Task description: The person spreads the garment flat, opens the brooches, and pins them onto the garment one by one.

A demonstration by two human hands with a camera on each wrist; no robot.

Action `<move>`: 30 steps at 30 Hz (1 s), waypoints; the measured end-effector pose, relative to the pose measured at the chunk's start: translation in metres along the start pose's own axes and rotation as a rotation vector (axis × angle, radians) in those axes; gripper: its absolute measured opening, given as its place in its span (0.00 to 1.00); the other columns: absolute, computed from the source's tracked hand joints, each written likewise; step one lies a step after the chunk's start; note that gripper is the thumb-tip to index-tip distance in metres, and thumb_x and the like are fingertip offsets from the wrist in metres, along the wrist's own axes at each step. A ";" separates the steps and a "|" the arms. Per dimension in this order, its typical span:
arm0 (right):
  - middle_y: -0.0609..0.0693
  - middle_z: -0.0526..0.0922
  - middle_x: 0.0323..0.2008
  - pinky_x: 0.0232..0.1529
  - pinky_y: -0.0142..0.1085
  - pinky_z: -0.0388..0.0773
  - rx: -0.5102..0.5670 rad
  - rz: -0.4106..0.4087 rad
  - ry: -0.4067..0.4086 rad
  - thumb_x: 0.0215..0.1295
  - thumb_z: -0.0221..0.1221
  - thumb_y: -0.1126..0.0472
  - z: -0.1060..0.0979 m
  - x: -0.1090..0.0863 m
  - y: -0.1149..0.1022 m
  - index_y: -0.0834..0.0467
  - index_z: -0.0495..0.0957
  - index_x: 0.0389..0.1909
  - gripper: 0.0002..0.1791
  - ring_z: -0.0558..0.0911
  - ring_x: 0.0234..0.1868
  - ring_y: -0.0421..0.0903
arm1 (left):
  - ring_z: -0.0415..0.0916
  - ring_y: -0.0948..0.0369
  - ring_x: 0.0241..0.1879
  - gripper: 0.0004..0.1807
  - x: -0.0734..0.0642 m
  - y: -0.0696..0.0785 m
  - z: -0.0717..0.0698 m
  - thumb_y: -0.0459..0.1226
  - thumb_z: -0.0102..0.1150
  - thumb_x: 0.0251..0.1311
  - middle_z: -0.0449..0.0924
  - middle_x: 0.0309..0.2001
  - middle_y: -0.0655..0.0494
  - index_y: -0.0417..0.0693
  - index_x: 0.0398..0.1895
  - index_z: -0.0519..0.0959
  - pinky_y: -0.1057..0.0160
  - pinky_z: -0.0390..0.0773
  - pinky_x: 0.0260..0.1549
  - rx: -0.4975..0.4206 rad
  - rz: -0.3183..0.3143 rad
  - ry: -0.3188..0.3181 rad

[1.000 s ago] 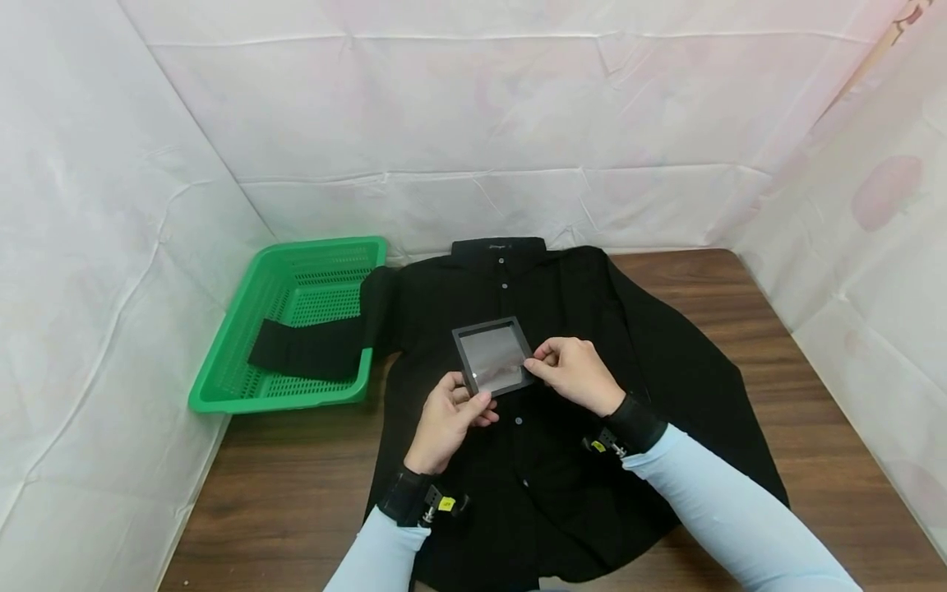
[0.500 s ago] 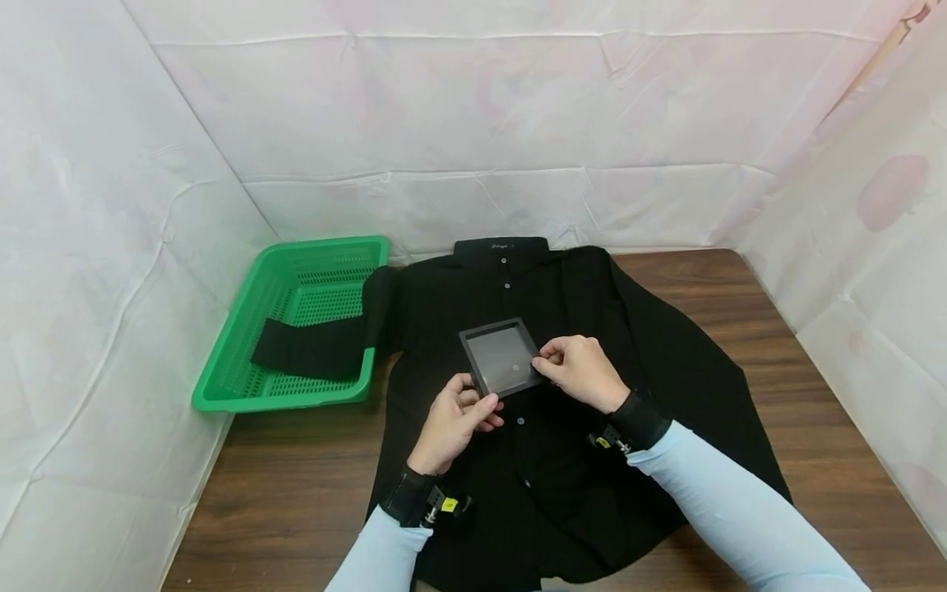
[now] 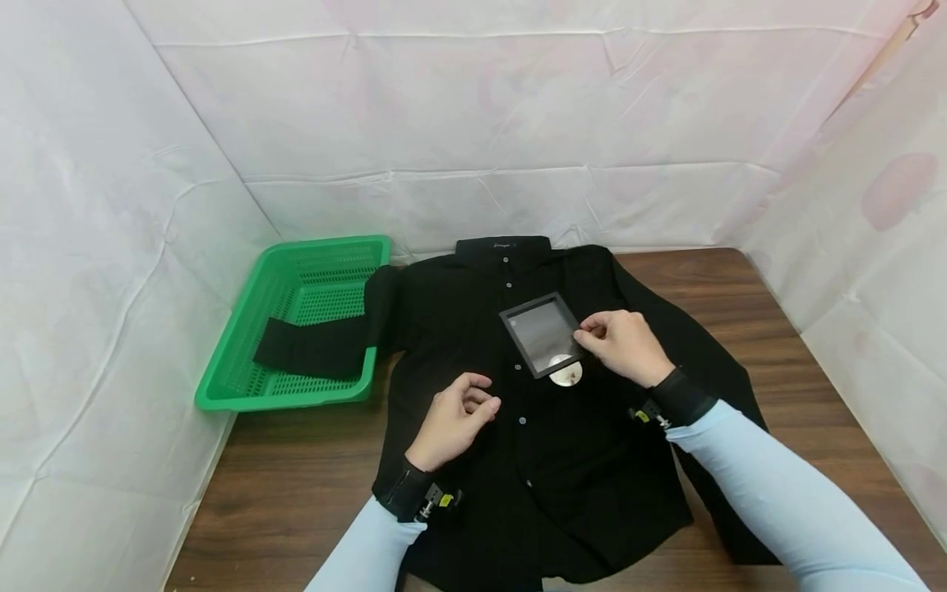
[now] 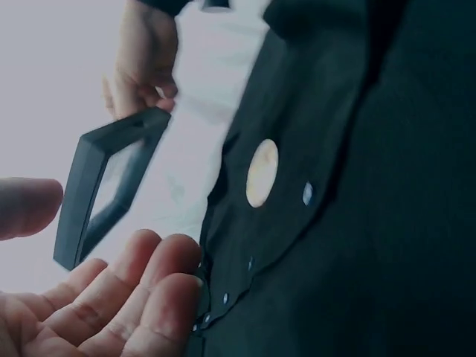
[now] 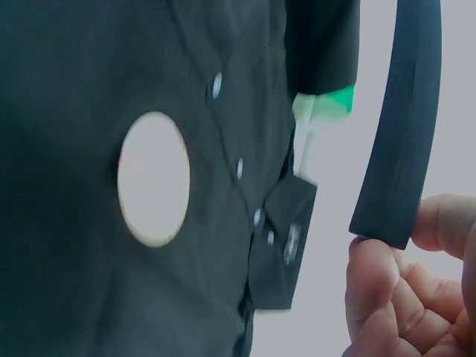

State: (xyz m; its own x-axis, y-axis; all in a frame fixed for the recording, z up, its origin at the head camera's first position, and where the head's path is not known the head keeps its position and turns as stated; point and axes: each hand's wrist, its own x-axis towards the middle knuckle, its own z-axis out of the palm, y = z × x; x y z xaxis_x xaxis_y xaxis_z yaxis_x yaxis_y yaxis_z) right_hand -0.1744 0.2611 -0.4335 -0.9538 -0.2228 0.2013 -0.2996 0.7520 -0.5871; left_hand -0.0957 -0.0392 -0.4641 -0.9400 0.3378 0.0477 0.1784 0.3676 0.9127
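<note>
My right hand (image 3: 627,345) pinches the right edge of a square black frame (image 3: 543,330) with a see-through middle, held tilted above a black button-up shirt (image 3: 444,304). In the right wrist view the thumb and fingers grip the end of its black rim (image 5: 401,126). A round white disc (image 3: 566,376) lies on the shirt, partly behind the frame's lower corner from the head view; the left wrist view shows the disc (image 4: 262,173) whole. Lower left of the frame, my left hand (image 3: 453,421) hovers over the shirt, fingers loosely bent, holding nothing.
A green plastic basket (image 3: 284,403) stands at the left with the shirt's sleeve (image 3: 314,347) draped into it. The shirt covers the middle of the brown wooden table (image 3: 288,493). White sheets (image 3: 473,107) hang at the back and both sides.
The left hand has let go of the frame. The right hand has carried the frame up and to the right, and the white disc now shows on the shirt.
</note>
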 end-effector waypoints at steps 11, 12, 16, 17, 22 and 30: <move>0.55 0.86 0.27 0.30 0.43 0.77 -0.061 0.155 0.058 0.69 0.57 0.53 -0.060 0.010 0.057 0.63 0.82 0.46 0.17 0.83 0.20 0.42 | 0.76 0.59 0.46 0.21 0.012 -0.004 0.001 0.47 0.58 0.65 0.79 0.48 0.52 0.43 0.55 0.75 0.59 0.75 0.46 0.447 0.094 -0.123; 0.55 0.86 0.27 0.32 0.45 0.77 -0.067 0.167 0.065 0.69 0.57 0.53 -0.064 0.010 0.062 0.63 0.82 0.47 0.18 0.83 0.21 0.42 | 0.75 0.58 0.49 0.22 0.014 -0.004 0.001 0.48 0.58 0.64 0.78 0.50 0.52 0.44 0.55 0.75 0.58 0.75 0.48 0.486 0.093 -0.132; 0.56 0.85 0.24 0.39 0.52 0.74 -0.108 0.215 0.105 0.69 0.56 0.51 -0.079 0.008 0.085 0.64 0.82 0.47 0.20 0.84 0.22 0.47 | 0.69 0.55 0.59 0.27 0.021 -0.002 0.000 0.52 0.60 0.62 0.73 0.58 0.51 0.46 0.58 0.74 0.55 0.70 0.57 0.608 0.078 -0.188; 0.57 0.85 0.26 0.40 0.53 0.73 -0.119 0.223 0.115 0.69 0.56 0.52 -0.083 0.007 0.090 0.65 0.82 0.47 0.20 0.84 0.24 0.50 | 0.66 0.54 0.61 0.29 0.023 -0.001 0.000 0.53 0.60 0.61 0.71 0.60 0.49 0.46 0.59 0.73 0.54 0.68 0.59 0.626 0.070 -0.206; 0.67 0.84 0.34 0.41 0.57 0.71 -0.202 0.230 0.165 0.69 0.55 0.55 -0.101 0.005 0.117 0.69 0.81 0.46 0.19 0.80 0.34 0.63 | 0.54 0.47 0.69 0.44 0.032 -0.001 0.002 0.60 0.65 0.52 0.58 0.70 0.43 0.48 0.68 0.67 0.46 0.62 0.62 0.723 0.005 -0.298; 0.66 0.84 0.29 0.50 0.60 0.66 -0.246 0.386 0.136 0.72 0.48 0.56 -0.121 0.007 0.160 0.74 0.77 0.48 0.23 0.76 0.42 0.69 | 0.47 0.40 0.71 0.55 0.027 -0.015 0.009 0.67 0.67 0.41 0.49 0.74 0.41 0.57 0.73 0.61 0.31 0.63 0.53 0.860 -0.032 -0.379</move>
State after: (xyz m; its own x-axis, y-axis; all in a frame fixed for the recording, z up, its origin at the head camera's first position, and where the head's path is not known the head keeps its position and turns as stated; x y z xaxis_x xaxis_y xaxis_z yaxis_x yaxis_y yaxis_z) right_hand -0.2262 0.4550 -0.4314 -0.9782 0.1725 0.1155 0.1055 0.8922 -0.4391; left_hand -0.1210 -0.0280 -0.4796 -0.8180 0.5201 -0.2456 0.4495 0.8445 0.2912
